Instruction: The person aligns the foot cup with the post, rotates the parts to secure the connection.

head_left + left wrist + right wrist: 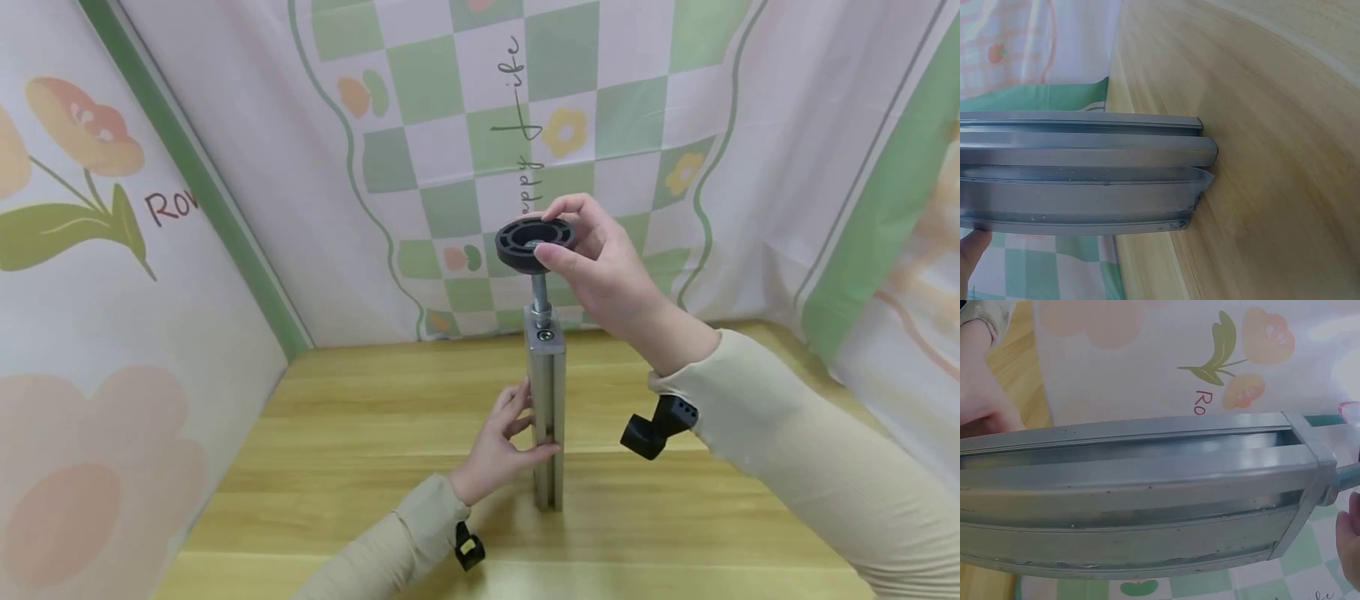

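Observation:
A silver aluminium extrusion profile (pixel 548 408) stands upright on the wooden table, its lower end against the wood in the left wrist view. My left hand (pixel 497 450) grips it around the middle, thumb in front. An end plate (pixel 535 343) with a socket screw caps the top. From this plate rises a threaded stud (pixel 539 293) with a nut at its base. The stud carries a round black levelling foot (pixel 513 255), hollow side up. My right hand (pixel 611 271) pinches the foot's right side, thumb over the rim. In the right wrist view, right-hand fingers (pixel 1349 540) show beside the stud.
The wooden table (pixel 360 450) spreads around the profile. Printed curtains (pixel 420 50) hang at its back and sides. A small black wrist camera (pixel 651 433) sits at the right cuff, another (pixel 468 550) at the left cuff.

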